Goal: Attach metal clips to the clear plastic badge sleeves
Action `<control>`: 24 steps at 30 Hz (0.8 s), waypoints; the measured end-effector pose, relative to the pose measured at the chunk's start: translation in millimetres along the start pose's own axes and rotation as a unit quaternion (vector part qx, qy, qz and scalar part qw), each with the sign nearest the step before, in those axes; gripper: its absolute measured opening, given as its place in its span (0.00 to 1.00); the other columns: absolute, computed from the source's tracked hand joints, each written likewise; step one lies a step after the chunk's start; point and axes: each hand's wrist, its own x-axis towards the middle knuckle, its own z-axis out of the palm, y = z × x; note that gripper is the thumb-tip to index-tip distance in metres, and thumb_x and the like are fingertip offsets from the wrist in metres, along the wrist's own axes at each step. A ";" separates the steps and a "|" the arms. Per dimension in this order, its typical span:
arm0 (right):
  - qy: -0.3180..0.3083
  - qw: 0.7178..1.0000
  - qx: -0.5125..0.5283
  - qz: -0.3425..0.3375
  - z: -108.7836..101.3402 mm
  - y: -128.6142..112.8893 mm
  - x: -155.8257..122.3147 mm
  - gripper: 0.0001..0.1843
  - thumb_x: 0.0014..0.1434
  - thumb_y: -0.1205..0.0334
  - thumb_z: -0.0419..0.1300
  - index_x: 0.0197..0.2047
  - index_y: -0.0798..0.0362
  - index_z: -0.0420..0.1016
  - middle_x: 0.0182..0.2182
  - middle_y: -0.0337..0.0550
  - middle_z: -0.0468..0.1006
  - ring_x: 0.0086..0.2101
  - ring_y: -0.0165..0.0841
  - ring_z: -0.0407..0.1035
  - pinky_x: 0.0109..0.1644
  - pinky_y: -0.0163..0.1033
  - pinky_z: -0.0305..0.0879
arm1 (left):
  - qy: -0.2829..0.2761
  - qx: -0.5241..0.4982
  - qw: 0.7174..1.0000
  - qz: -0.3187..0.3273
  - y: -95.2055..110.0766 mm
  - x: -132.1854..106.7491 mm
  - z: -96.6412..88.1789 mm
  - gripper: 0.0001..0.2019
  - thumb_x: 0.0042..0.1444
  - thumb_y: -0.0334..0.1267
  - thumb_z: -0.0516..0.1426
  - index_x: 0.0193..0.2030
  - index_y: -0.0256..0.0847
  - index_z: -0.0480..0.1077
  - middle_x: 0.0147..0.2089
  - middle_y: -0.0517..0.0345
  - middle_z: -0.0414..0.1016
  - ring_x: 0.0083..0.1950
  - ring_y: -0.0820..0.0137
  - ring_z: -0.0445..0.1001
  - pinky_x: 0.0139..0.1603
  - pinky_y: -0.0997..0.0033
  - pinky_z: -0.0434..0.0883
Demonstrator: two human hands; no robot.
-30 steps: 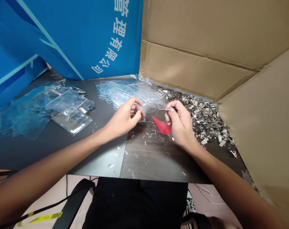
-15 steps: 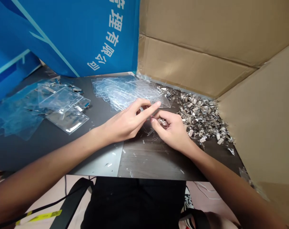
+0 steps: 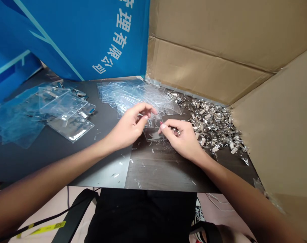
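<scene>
My left hand (image 3: 135, 123) is curled above the table with a gap between its thumb and fingertips. Just beyond those fingertips lies a clear plastic badge holder (image 3: 153, 134), flat on the dark surface. Its upper part is partly hidden by my hands. My right hand (image 3: 181, 136) is closed, with shiny metal badge clips (image 3: 175, 130) partly showing inside the curled fingers. At its pinched thumb and forefinger is a small red spot that I cannot make out. A faint clear strap shows between both hands.
Metal clips (image 3: 214, 125) are heaped at the right. Clear holders (image 3: 133, 94) are stacked at the back, and holders with clips (image 3: 69, 114) lie at the left. Small clear bits (image 3: 139, 185) litter the front. A blue panel (image 3: 92, 33) and cardboard (image 3: 206, 50) wall the table.
My left hand has drawn back to the left and its outstretched forefinger has curled. More of the badge holder now shows between my hands. My right hand has barely moved.
</scene>
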 end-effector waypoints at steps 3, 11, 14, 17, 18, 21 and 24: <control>-0.015 0.999 -0.033 -0.040 -1.1 -1.7 -0.5 0.17 0.71 0.59 0.61 0.28 0.49 0.75 0.23 0.35 0.72 0.25 0.30 0.62 0.34 0.40 0.59 | -0.062 0.031 0.997 0.044 8.5 -3.7 3.1 0.08 0.69 0.33 0.55 0.47 0.42 0.76 0.47 0.51 0.78 0.50 0.60 0.74 0.56 0.55 0.72; -0.029 0.992 -0.056 -0.106 -4.3 1.5 -0.5 0.20 0.75 0.58 0.59 0.29 0.48 0.69 0.23 0.34 0.68 0.25 0.30 0.58 0.33 0.39 0.58 | -0.086 0.013 0.995 0.040 6.8 -5.9 5.1 0.08 0.66 0.41 0.63 0.43 0.45 0.67 0.42 0.55 0.70 0.44 0.62 0.67 0.46 0.60 0.68; -0.043 0.994 -0.032 -0.095 -6.1 0.7 -1.7 0.20 0.76 0.57 0.59 0.30 0.48 0.73 0.23 0.34 0.71 0.25 0.30 0.60 0.33 0.39 0.58 | -0.096 0.025 0.994 0.042 7.0 -6.0 4.7 0.11 0.65 0.41 0.64 0.42 0.45 0.65 0.42 0.55 0.70 0.46 0.61 0.66 0.46 0.60 0.68; -0.047 0.993 -0.035 -0.103 -6.6 -0.3 -3.5 0.22 0.77 0.57 0.58 0.28 0.48 0.72 0.22 0.34 0.69 0.25 0.30 0.60 0.32 0.39 0.59 | -0.103 0.052 0.992 0.054 6.9 -7.8 5.4 0.11 0.66 0.39 0.62 0.40 0.45 0.62 0.43 0.55 0.68 0.47 0.61 0.66 0.50 0.59 0.68; -0.043 0.991 -0.047 -0.116 -6.1 -0.2 -4.2 0.22 0.77 0.58 0.58 0.27 0.48 0.71 0.22 0.34 0.67 0.24 0.30 0.59 0.32 0.39 0.59 | -0.101 0.065 0.991 0.059 6.2 -8.7 5.9 0.10 0.66 0.38 0.61 0.40 0.45 0.61 0.43 0.55 0.68 0.48 0.60 0.66 0.51 0.58 0.68; -0.025 0.982 -0.089 -0.163 -2.4 0.7 -6.2 0.22 0.75 0.61 0.58 0.26 0.48 0.68 0.22 0.34 0.65 0.24 0.30 0.58 0.32 0.40 0.58 | -0.085 0.090 0.990 0.068 2.0 -12.1 8.5 0.08 0.63 0.34 0.60 0.42 0.46 0.62 0.46 0.55 0.67 0.51 0.59 0.66 0.55 0.55 0.70; -0.001 0.976 -0.123 -0.181 1.9 1.9 -7.5 0.21 0.73 0.64 0.58 0.26 0.47 0.65 0.21 0.34 0.65 0.23 0.30 0.56 0.32 0.40 0.58 | -0.046 0.092 0.993 0.055 -2.5 -14.8 12.2 0.15 0.58 0.32 0.61 0.49 0.46 0.64 0.53 0.52 0.66 0.56 0.57 0.67 0.59 0.52 0.74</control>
